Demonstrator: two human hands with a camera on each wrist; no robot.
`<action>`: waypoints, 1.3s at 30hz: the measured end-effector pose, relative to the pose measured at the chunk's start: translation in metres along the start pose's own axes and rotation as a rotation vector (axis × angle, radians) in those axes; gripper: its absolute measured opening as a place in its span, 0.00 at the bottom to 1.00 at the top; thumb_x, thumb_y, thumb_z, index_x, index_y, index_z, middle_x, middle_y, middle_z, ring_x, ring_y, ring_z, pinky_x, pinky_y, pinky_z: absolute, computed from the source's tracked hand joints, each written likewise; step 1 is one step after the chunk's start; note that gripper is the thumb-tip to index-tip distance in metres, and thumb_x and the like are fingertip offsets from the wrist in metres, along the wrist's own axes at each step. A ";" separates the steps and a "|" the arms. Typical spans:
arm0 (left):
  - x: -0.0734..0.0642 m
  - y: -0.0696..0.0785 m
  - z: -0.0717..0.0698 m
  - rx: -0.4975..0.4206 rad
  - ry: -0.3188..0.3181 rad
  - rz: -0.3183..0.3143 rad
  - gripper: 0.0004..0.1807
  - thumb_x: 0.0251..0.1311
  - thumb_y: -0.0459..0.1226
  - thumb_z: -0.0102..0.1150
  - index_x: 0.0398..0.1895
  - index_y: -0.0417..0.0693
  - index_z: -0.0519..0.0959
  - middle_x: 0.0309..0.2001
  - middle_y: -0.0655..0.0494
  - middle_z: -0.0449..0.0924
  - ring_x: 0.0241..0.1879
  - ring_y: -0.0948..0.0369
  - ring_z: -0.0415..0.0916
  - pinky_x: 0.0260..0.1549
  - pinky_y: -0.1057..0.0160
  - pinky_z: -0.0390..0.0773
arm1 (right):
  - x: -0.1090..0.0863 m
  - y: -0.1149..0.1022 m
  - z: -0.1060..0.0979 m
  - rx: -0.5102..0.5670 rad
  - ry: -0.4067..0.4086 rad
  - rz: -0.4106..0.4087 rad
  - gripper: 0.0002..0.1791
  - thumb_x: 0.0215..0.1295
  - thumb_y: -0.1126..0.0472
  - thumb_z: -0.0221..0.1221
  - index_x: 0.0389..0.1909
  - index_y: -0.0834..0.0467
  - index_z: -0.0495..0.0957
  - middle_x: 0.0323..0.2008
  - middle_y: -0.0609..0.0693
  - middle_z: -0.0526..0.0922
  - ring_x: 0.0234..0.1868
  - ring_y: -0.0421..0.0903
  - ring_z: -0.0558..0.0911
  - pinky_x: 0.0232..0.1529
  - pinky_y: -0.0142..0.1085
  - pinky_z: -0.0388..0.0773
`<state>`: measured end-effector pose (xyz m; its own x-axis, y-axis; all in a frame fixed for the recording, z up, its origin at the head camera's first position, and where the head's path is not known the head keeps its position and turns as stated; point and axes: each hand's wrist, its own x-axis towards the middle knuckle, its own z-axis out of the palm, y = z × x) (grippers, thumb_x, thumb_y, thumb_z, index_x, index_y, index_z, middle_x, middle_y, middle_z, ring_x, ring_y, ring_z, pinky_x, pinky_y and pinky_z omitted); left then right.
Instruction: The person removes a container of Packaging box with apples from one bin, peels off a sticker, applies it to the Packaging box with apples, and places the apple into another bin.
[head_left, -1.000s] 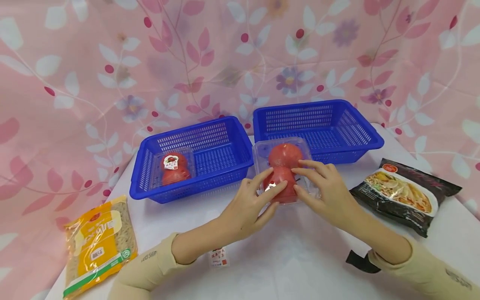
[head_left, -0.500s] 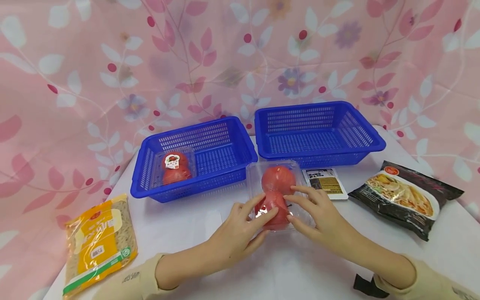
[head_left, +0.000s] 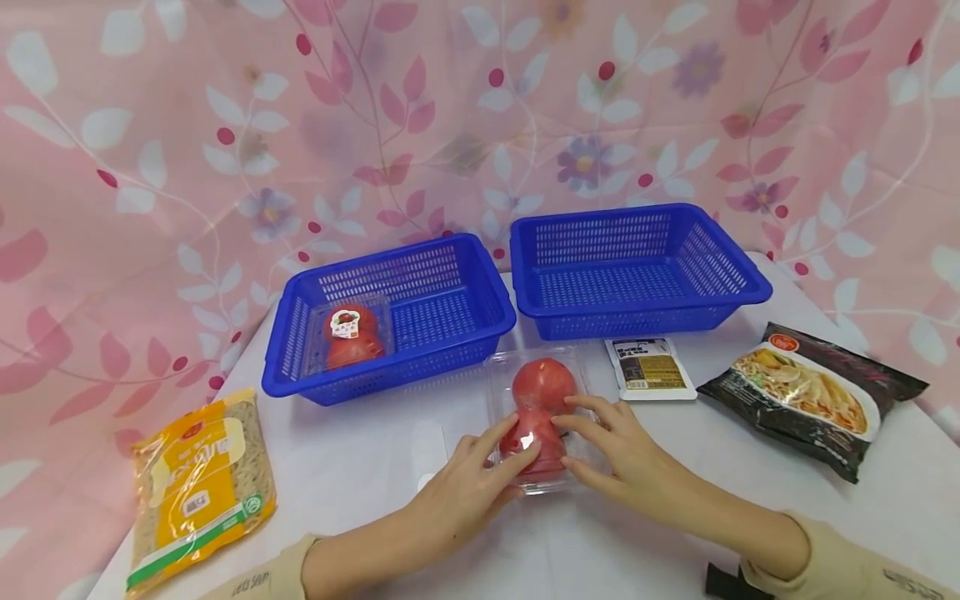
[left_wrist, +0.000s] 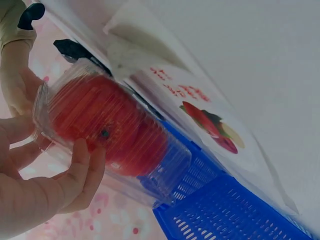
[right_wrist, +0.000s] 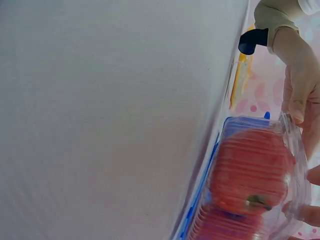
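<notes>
Tomato pack (head_left: 536,417) — partly behind fingers (head_left: 596,405), fine print on sachet (head_left: 651,369) illegible, left sleeve (head_left: 266,577) — cropped

Clear box (head_left: 499,381), two red tomatoes (head_left: 543,387) inside

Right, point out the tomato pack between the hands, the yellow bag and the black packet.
Tomato pack (head_left: 536,419), head view: middle of its top.
Yellow bag (head_left: 199,479), head view: its printed front.
Black packet (head_left: 813,397), head view: the food picture on its front.

Tomatoes (head_left: 542,388) in every view: head above, wrists close
</notes>
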<state>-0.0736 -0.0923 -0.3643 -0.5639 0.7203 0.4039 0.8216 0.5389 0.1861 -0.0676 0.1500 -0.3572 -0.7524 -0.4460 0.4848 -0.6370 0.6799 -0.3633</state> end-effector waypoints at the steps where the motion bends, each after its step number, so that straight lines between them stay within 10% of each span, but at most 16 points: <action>1: -0.001 -0.001 0.001 0.002 -0.001 -0.002 0.28 0.56 0.41 0.61 0.62 0.58 0.69 0.65 0.49 0.60 0.42 0.56 0.70 0.23 0.65 0.79 | 0.000 0.000 0.001 0.004 -0.011 -0.001 0.21 0.52 0.57 0.65 0.49 0.53 0.77 0.53 0.55 0.71 0.47 0.50 0.70 0.40 0.44 0.73; 10: -0.005 -0.004 0.003 0.058 -0.017 0.015 0.26 0.54 0.40 0.62 0.59 0.57 0.71 0.63 0.47 0.62 0.40 0.54 0.72 0.23 0.64 0.79 | -0.002 0.004 0.004 0.002 -0.111 0.006 0.24 0.52 0.57 0.64 0.53 0.52 0.74 0.55 0.54 0.70 0.48 0.53 0.73 0.43 0.47 0.74; 22: 0.000 -0.013 -0.017 -0.004 -0.277 0.049 0.33 0.56 0.46 0.59 0.67 0.59 0.61 0.69 0.49 0.54 0.42 0.55 0.75 0.35 0.63 0.78 | -0.003 -0.001 -0.005 -0.081 -0.172 0.023 0.24 0.56 0.57 0.61 0.55 0.51 0.72 0.59 0.55 0.68 0.55 0.57 0.71 0.50 0.54 0.70; 39: -0.020 -0.056 -0.024 -0.004 -0.388 -0.208 0.33 0.58 0.45 0.58 0.66 0.49 0.61 0.63 0.42 0.63 0.55 0.47 0.68 0.50 0.49 0.70 | 0.001 0.002 -0.005 -0.096 -0.069 -0.091 0.25 0.50 0.61 0.62 0.53 0.54 0.74 0.55 0.58 0.70 0.56 0.57 0.69 0.51 0.53 0.70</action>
<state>-0.1063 -0.1479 -0.3612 -0.7064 0.7077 -0.0089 0.6870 0.6887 0.2316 -0.0689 0.1533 -0.3533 -0.7038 -0.5450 0.4557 -0.6869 0.6856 -0.2411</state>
